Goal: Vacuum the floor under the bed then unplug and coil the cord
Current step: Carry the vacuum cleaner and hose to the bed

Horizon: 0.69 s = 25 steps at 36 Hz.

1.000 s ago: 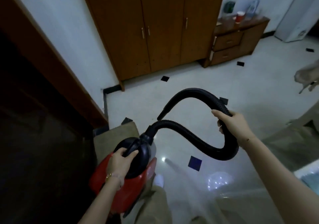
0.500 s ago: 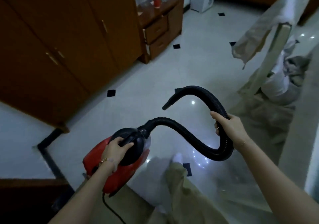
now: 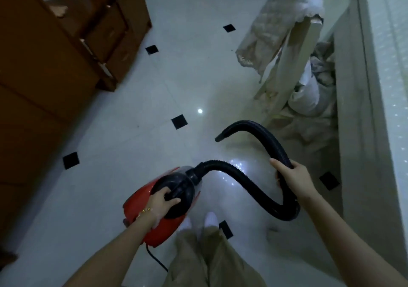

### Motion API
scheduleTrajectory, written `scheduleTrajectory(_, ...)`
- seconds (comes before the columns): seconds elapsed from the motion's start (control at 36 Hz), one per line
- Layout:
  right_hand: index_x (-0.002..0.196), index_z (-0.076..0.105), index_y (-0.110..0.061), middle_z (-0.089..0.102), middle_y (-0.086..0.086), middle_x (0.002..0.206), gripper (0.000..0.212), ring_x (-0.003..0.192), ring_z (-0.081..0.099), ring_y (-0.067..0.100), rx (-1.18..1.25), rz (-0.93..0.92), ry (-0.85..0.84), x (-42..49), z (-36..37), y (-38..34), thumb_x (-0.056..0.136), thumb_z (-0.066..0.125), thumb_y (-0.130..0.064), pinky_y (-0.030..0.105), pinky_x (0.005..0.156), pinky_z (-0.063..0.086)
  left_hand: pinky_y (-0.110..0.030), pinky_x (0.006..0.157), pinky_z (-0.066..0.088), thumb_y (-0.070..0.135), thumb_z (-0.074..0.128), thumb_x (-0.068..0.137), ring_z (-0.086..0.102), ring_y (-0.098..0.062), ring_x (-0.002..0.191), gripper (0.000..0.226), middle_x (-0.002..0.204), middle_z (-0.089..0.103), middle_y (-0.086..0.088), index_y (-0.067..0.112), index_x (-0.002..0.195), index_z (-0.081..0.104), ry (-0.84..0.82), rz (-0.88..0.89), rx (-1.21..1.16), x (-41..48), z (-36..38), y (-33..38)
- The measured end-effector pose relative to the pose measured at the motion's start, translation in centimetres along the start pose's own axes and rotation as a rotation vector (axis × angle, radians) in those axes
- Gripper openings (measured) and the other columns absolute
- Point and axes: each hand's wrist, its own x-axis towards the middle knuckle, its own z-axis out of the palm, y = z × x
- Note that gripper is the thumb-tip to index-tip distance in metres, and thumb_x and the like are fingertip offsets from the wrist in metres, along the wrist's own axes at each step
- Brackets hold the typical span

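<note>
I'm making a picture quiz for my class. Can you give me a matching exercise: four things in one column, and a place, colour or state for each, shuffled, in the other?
1 vacuum cleaner
2 hose
3 cloth
4 cabinet

A gripped by the right hand
B brown, with drawers
C draped over a chair
D held by the left hand

Pairs: 1-D, 2-A, 3-C, 4-B

wardrobe (image 3: 39,92) left, bed (image 3: 384,88) right, vacuum (image 3: 159,207) between
</note>
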Motion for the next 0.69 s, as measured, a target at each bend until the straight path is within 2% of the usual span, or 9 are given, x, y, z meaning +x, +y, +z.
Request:
scheduleTrajectory(0.06, 0.073, 0.056, -0.010, 0.054, 0.008, 0.060, 0.025, 0.050, 0.050, 0.020, 0.009, 0.044, 0.027, 1.4, -0.2, 0.8, 0.085, 0.069, -0.028, 0.029, 0.050, 0.042, -0.026, 0.074, 0.042, 0.023, 0.069, 0.084, 0.058, -0.025, 0.101, 0.020, 0.101, 0.061, -0.003, 0.021, 0.101, 0.058, -0.090, 0.004, 0.074, 3.5, 0.5, 0.1)
scheduleTrajectory(0.17, 0.078, 0.058, -0.008, 0.055, 0.010, 0.063, 0.022, 0.052, 0.051, 0.019, 0.033, 0.133, 0.079, 4.8, -0.1, 3.9, 0.086, 0.068, -0.026, 0.025, 0.048, 0.044, -0.027, 0.079, 0.043, 0.024, 0.068, 0.085, 0.058, -0.026, 0.105, 0.040, 0.115, 0.064, -0.011, 0.012, 0.121, 0.057, -0.208, -0.006, 0.190, 10.6, 2.4, 0.0)
scheduleTrajectory(0.25, 0.081, 0.058, -0.009, 0.056, 0.009, 0.064, 0.020, 0.053, 0.053, 0.019, 0.056, 0.186, 0.135, 7.6, 0.6, 6.9, 0.087, 0.066, -0.026, 0.020, 0.048, 0.047, -0.032, 0.090, 0.047, 0.028, 0.068, 0.085, 0.056, -0.029, 0.112, 0.051, 0.124, 0.061, -0.014, 0.008, 0.129, 0.052, -0.284, -0.026, 0.253, 16.5, 4.1, -0.6)
scheduleTrajectory(0.36, 0.077, 0.056, -0.008, 0.054, 0.008, 0.062, 0.023, 0.052, 0.051, 0.017, 0.098, 0.236, 0.192, 11.2, 2.4, 11.3, 0.088, 0.065, -0.025, 0.020, 0.047, 0.045, -0.031, 0.099, 0.042, 0.030, 0.066, 0.087, 0.050, -0.030, 0.124, 0.063, 0.136, 0.053, -0.016, 0.006, 0.139, 0.042, -0.336, -0.031, 0.343, 22.6, 6.8, -2.0)
scheduleTrajectory(0.44, 0.075, 0.056, -0.009, 0.054, 0.006, 0.061, 0.025, 0.052, 0.052, 0.017, 0.125, 0.274, 0.239, 13.2, 3.5, 14.7, 0.087, 0.066, -0.027, 0.026, 0.052, 0.044, -0.030, 0.102, 0.038, 0.030, 0.064, 0.088, 0.046, -0.031, 0.129, 0.065, 0.141, 0.048, -0.016, 0.007, 0.143, 0.037, -0.366, -0.033, 0.385, 26.2, 8.7, -3.0)
scheduleTrajectory(0.56, 0.074, 0.055, -0.011, 0.054, 0.004, 0.059, 0.024, 0.053, 0.052, 0.017, 0.171, 0.302, 0.293, 15.0, 4.2, 18.4, 0.086, 0.066, -0.028, 0.024, 0.052, 0.044, -0.033, 0.103, 0.039, 0.028, 0.064, 0.088, 0.048, -0.033, 0.126, 0.061, 0.139, 0.050, -0.017, 0.008, 0.141, 0.040, -0.379, -0.008, 0.416, 29.9, 10.8, -4.0)
scheduleTrajectory(0.69, 0.074, 0.057, -0.007, 0.055, 0.009, 0.061, 0.024, 0.058, 0.052, 0.022, 0.179, 0.310, 0.297, 17.2, 4.6, 22.1, 0.087, 0.067, -0.026, 0.039, 0.064, 0.049, -0.035, 0.100, 0.041, 0.028, 0.064, 0.087, 0.053, -0.035, 0.119, 0.054, 0.131, 0.057, -0.019, 0.009, 0.135, 0.047, -0.369, 0.034, 0.480, 33.0, 13.5, -4.9)
